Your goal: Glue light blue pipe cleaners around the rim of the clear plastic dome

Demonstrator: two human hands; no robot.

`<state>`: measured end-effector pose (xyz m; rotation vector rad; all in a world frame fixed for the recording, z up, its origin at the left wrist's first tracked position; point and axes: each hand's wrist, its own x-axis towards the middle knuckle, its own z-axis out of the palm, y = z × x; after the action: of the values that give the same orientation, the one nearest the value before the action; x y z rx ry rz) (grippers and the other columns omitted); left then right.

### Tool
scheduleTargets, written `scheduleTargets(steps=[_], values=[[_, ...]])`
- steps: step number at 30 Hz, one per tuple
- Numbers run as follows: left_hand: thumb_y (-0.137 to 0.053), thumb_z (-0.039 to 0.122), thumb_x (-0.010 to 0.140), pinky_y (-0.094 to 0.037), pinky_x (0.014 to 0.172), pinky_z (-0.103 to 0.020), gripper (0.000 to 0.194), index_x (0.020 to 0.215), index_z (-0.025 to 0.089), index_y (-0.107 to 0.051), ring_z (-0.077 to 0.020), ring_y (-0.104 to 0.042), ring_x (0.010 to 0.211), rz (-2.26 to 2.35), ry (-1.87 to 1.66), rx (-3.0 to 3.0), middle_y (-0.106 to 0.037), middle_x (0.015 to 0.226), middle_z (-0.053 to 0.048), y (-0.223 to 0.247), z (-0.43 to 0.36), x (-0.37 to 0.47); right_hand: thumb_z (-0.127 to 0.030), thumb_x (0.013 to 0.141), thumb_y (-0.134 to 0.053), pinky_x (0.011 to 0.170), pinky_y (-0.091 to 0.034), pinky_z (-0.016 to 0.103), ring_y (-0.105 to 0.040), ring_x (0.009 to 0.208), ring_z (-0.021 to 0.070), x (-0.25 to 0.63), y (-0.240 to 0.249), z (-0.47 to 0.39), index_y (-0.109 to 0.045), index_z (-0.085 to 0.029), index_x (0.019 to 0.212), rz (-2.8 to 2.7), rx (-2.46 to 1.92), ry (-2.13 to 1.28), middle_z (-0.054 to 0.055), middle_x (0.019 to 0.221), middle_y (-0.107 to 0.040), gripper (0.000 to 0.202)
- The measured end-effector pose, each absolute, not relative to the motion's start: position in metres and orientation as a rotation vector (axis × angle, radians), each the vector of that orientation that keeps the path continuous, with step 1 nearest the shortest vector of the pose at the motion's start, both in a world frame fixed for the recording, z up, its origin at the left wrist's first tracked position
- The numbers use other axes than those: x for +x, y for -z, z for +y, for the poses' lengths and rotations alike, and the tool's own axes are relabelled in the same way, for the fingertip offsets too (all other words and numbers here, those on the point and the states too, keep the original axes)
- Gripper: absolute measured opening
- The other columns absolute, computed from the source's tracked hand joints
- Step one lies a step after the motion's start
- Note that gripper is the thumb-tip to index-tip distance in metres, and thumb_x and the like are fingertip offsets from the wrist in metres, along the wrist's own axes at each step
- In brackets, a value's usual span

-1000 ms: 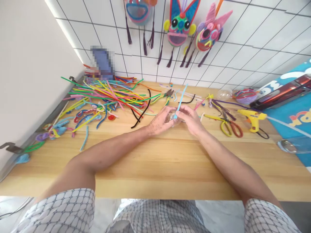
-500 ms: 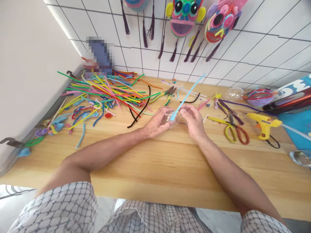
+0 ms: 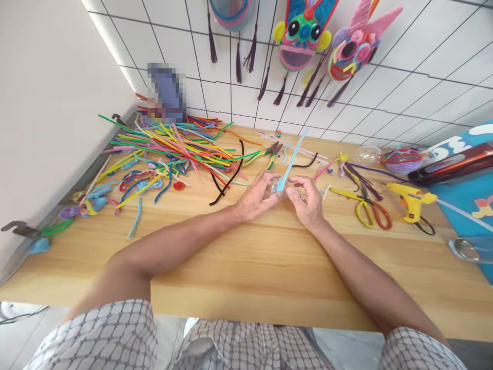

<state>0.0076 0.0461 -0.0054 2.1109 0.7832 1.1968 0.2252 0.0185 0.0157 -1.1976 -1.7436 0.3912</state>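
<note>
My left hand [image 3: 256,198] is closed around a small clear plastic ball [image 3: 271,187], which its fingers partly cover. A light blue pipe cleaner [image 3: 296,154] lies against the ball and sticks up and away to the right. Its lower end is bent over near my left thumb. Just right of the ball, my right hand [image 3: 308,203] is curved with thumb and forefinger apart. Those fingertips are close to the pipe cleaner, and I see nothing gripped between them.
Many coloured pipe cleaners [image 3: 173,149] pile up on the left. Pliers [image 3: 272,151] lie behind my hands. Scissors [image 3: 365,198], a yellow glue gun [image 3: 412,200] and another clear ball [image 3: 367,154] are on the right. Decorated masks [image 3: 298,46] with tassels hang on the tiled wall.
The view has shifted slightly. The pipe cleaner stands a little steeper, and my right thumb and forefinger have spread a bit beside it. My left hand still holds the ball.
</note>
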Motion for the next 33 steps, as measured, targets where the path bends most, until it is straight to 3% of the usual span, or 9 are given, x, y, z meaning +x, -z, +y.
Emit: scheduleTargets(steps=[6,11,24,33], values=[[-0.063,0.041,0.107,-0.055,0.119,-0.050,0.043,0.145,0.022,-0.053,-0.0294,-0.063,0.136,0.751,-1.211,2.065,-0.064,0.143,-0.016,0.011,0.049,0.016,-0.048,0.103,-0.068,0.094,-0.064,0.051,-0.074,0.113,0.0320,0.222,-0.010,0.013,-0.071,-0.028,0.126,-1.793,-1.149,-0.225,0.013,0.127,-0.077,0.031],[-0.063,0.038,0.106,-0.057,0.118,-0.051,0.044,0.144,0.020,-0.051,-0.0297,-0.064,0.133,0.755,-1.209,2.030,-0.063,0.143,-0.017,0.013,0.049,0.019,-0.036,0.103,-0.067,0.102,-0.062,0.057,-0.076,0.114,0.0329,0.222,-0.010,0.012,-0.073,-0.030,0.120,-1.880,-1.078,0.019,0.012,0.121,-0.078,0.019],[-0.063,0.037,0.105,-0.052,0.123,-0.053,0.042,0.144,0.022,-0.053,-0.0308,-0.061,0.138,0.734,-1.193,2.045,-0.063,0.144,-0.017,0.011,0.051,0.016,-0.028,0.099,-0.068,0.107,-0.060,0.059,-0.073,0.118,0.0348,0.227,-0.005,0.011,-0.076,-0.031,0.132,-2.000,-1.069,0.053,0.013,0.129,-0.076,0.034],[-0.068,0.039,0.101,-0.056,0.117,-0.051,0.052,0.147,0.019,-0.053,-0.0305,-0.064,0.136,0.770,-1.177,2.077,-0.065,0.143,-0.018,0.014,0.055,0.011,-0.021,0.098,-0.064,0.108,-0.061,0.057,-0.073,0.120,0.0344,0.223,-0.007,0.015,-0.074,-0.030,0.134,-2.008,-1.006,0.057,0.013,0.129,-0.075,0.038]])
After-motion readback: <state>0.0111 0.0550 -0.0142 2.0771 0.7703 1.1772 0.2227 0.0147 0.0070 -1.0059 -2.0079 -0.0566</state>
